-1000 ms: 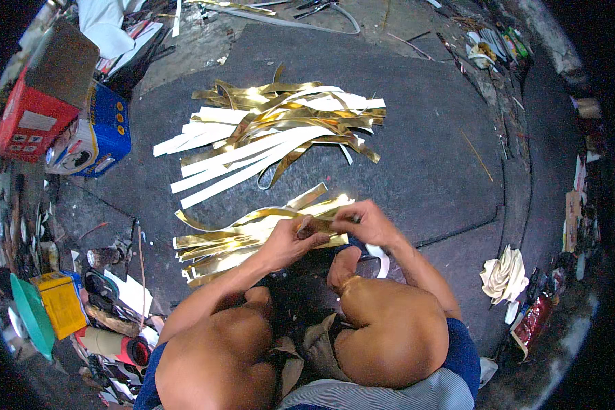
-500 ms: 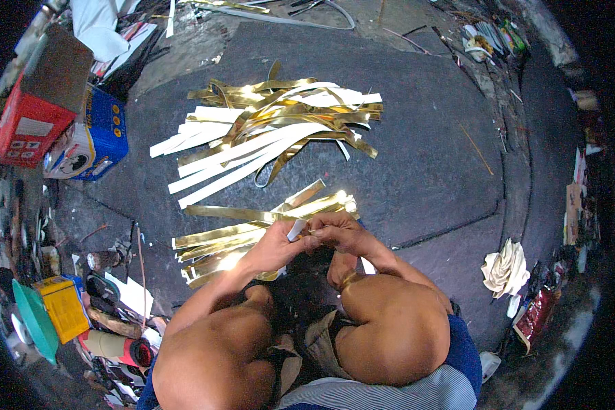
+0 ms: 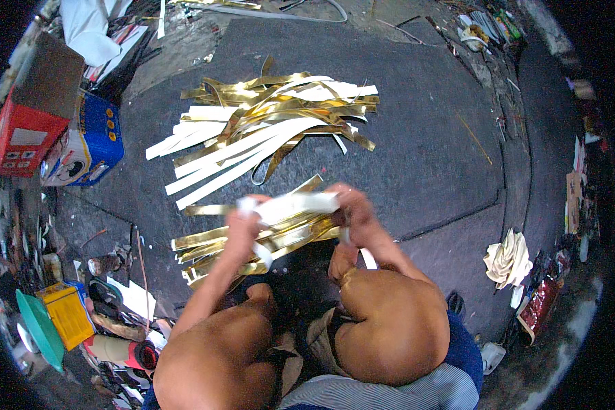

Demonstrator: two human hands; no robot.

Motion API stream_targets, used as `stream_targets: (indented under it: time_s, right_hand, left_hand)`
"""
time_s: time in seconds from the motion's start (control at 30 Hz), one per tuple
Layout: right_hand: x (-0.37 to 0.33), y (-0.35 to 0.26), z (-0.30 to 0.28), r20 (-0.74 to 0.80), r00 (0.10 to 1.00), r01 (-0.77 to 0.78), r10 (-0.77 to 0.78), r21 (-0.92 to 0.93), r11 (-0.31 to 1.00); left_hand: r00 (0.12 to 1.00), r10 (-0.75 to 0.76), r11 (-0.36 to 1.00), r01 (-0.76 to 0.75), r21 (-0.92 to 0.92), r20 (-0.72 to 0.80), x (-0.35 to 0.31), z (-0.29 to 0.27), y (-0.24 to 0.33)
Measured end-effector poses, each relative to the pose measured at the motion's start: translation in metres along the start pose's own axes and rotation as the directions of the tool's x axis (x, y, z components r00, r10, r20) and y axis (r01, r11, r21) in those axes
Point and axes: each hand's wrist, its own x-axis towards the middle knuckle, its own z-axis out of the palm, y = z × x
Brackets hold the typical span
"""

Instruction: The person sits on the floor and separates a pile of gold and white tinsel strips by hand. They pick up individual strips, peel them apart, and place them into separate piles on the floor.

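Observation:
A white strip [image 3: 290,207] is stretched between my hands, blurred by motion, with a loose end hanging below each hand. My left hand [image 3: 242,224] is closed around its left part and my right hand [image 3: 354,210] grips its right part. Right below the strip lies a bundle of shiny gold strips [image 3: 205,240], partly covered by my hands and the white strip. Farther off, a larger loose heap of gold and white strips [image 3: 266,126] is spread across the dark mat [image 3: 417,130].
At the far left stand a red box [image 3: 31,133] and a blue box [image 3: 101,133]. Nearer on the left are a yellow container [image 3: 66,314], a green lid-like disc [image 3: 39,331] and a red-and-beige cylinder [image 3: 119,352]. A crumpled cream cloth [image 3: 508,260] lies at the right.
My hands were together over the gold bundle. They have moved apart, left and right, and the white strip now spans between them.

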Motion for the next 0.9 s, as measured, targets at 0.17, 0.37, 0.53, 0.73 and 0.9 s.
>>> stream_targets:
  time_s: [0.17, 0.37, 0.53, 0.73, 0.9]
  right_hand:
    - [0.003, -0.018, -0.135, -0.45, 0.881, 0.308, 0.148, 0.782, 0.541]
    - [-0.047, -0.023, -0.298, -0.888, 0.461, 0.491, 0.011, 0.265, 0.829]
    - [0.038, 0.006, -0.118, -0.28, 0.848, 0.007, -0.449, -0.843, 0.538]
    - [0.07, 0.09, -0.045, 0.108, 0.967, 0.17, -0.232, -0.948, 0.271]
    - [0.066, 0.089, -0.048, 0.196, 0.956, 0.243, -0.219, -0.945, 0.217]
  left_hand:
    - [0.801, -0.162, 0.722, -0.303, -0.622, -0.577, 0.021, -0.227, 0.021]
    - [0.403, 0.272, 0.95, -0.256, 0.178, -0.874, 0.006, -0.346, 0.02]
    - [0.523, 0.583, 0.748, -0.046, 0.662, -0.622, 0.04, -0.261, 0.017]
    - [0.929, 0.32, 0.777, -0.146, 0.613, -0.184, 0.046, -0.037, -0.031]
    - [0.988, 0.094, 0.793, -0.15, 0.591, 0.124, 0.021, 0.0, -0.048]
